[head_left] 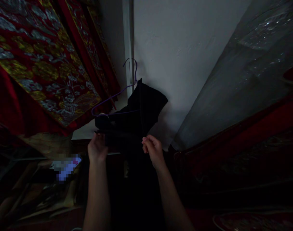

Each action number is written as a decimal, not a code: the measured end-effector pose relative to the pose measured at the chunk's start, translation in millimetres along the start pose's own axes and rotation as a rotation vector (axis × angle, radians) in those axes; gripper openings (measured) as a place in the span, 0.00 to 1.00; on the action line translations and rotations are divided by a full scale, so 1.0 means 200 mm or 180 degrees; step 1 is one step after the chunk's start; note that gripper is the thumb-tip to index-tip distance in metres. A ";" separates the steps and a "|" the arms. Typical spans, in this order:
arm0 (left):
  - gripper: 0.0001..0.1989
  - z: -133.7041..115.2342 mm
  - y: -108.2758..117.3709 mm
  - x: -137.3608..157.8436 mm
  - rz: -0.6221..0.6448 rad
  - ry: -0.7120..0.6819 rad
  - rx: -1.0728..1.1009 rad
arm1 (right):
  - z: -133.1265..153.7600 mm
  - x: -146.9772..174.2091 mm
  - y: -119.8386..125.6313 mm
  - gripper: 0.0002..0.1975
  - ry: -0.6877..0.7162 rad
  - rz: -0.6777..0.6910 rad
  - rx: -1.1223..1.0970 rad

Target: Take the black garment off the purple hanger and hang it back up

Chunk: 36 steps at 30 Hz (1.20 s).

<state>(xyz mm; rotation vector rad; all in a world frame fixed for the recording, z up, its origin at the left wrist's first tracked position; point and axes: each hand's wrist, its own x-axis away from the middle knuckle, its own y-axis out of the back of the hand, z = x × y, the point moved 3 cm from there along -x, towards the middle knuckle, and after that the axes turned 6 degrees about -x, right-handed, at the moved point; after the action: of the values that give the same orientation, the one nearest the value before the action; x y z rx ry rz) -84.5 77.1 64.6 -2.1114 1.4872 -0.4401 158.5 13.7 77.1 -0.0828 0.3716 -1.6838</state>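
Observation:
A black garment (151, 102) hangs by one shoulder on a purple wire hanger (110, 98); the hanger's left arm is bare. My right hand (153, 149) pinches the front edge of the garment below the hanger. Closed on the black cloth to the left is my left hand (97, 147), slightly blurred, just under the hanger's left end. Between both hands the cloth is stretched loosely. Its lower part merges into the dark, so its full shape cannot be made out.
Red embroidered cloth (50, 67) hangs at the upper left. A pale wall (175, 48) with a vertical pipe (128, 35) stands behind the hanger. Clear plastic sheeting (233, 89) covers the right side above red fabric (245, 134). A pixelated bluish item (66, 168) lies at lower left.

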 end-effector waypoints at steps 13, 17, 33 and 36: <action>0.11 0.00 -0.40 0.40 0.0974 -0.0434 -0.0426 | -0.05 0.05 0.02 0.17 0.0238 0.0392 0.0780; 0.10 -0.01 -0.48 0.49 0.1424 -0.0807 -0.1233 | -0.03 0.07 -0.08 0.15 0.0403 0.0560 0.0371; 0.14 0.04 -0.25 0.28 0.3594 -0.0721 -0.3474 | 0.56 -0.55 0.10 0.18 0.1697 0.0756 0.1491; 0.15 -0.10 -0.29 0.29 0.3491 -0.1062 -0.3690 | 0.46 -0.76 0.07 0.18 0.1679 0.0535 0.1331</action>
<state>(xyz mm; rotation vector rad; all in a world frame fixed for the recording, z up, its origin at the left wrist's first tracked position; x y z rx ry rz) -29.5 34.3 112.3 -1.3870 2.6325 1.3599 220.1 142.9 183.3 0.6939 0.3951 -1.5673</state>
